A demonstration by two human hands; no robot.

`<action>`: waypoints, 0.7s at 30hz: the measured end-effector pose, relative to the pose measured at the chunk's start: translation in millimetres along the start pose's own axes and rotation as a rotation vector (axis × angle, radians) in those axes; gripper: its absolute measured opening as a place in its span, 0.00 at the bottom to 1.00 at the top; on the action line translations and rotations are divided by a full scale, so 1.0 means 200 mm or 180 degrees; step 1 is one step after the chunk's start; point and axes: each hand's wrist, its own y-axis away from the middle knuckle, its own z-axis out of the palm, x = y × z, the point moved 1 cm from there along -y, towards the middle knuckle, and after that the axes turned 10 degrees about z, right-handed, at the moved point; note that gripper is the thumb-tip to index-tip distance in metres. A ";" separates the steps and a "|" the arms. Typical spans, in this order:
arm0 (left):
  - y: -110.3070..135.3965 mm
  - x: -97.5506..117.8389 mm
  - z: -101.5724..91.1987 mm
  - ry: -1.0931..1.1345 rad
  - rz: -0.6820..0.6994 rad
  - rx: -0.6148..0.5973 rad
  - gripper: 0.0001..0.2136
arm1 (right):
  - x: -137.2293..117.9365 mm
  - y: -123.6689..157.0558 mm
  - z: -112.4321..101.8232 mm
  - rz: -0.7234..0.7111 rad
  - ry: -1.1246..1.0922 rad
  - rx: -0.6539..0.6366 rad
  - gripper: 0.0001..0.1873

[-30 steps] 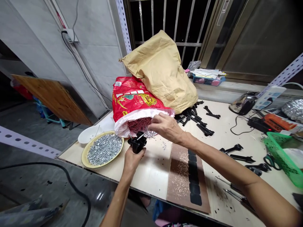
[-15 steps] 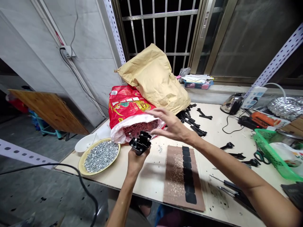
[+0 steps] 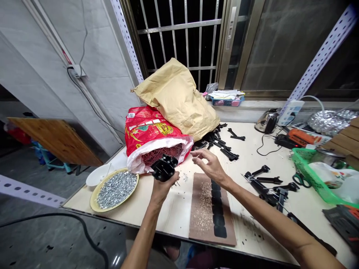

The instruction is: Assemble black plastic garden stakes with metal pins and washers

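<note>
My left hand (image 3: 160,191) is closed around a bundle of black plastic parts (image 3: 164,168), held over the table in front of the red sack (image 3: 151,125). A thin metal piece sticks out below the bundle near my fingers. To the right, my right hand (image 3: 211,167) hovers apart from the bundle, fingers bent and spread, with nothing visible in it. Reddish-brown screws (image 3: 159,154) fill the sack's open white-lined mouth. Beneath my right hand lies a brown board (image 3: 200,213) with a row of black rounded squares (image 3: 218,219) and pale crumbs.
A yellow bowl (image 3: 94,203) of small silvery metal pieces stands left, beside a white bowl (image 3: 91,180). Behind the sack leans a paper bag (image 3: 182,101). Loose black parts (image 3: 230,154) lie rightward, with scissors (image 3: 301,180), a green basket (image 3: 311,183) and a kettle (image 3: 269,121) beyond.
My right hand has drawn back from the bundle, down and to the right. The bundle in my left hand has tilted. The view has shifted a little.
</note>
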 end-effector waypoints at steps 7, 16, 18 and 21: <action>-0.05 0.00 0.07 -0.0556 0.0209 0.0029 0.13 | 0.04 0.07 -0.04 0.0004 -0.0192 0.0261 0.12; -0.10 0.08 0.23 0.0913 -0.0372 -0.0674 0.16 | 0.06 0.10 -0.14 0.0150 -0.0298 0.0527 0.14; -0.10 0.06 0.26 0.0747 -0.0580 -0.0877 0.18 | 0.07 0.10 -0.16 0.0163 -0.0286 0.0570 0.14; -0.09 0.04 0.30 0.0667 -0.0611 -0.1233 0.16 | 0.08 0.09 -0.18 0.0164 -0.0280 0.0558 0.14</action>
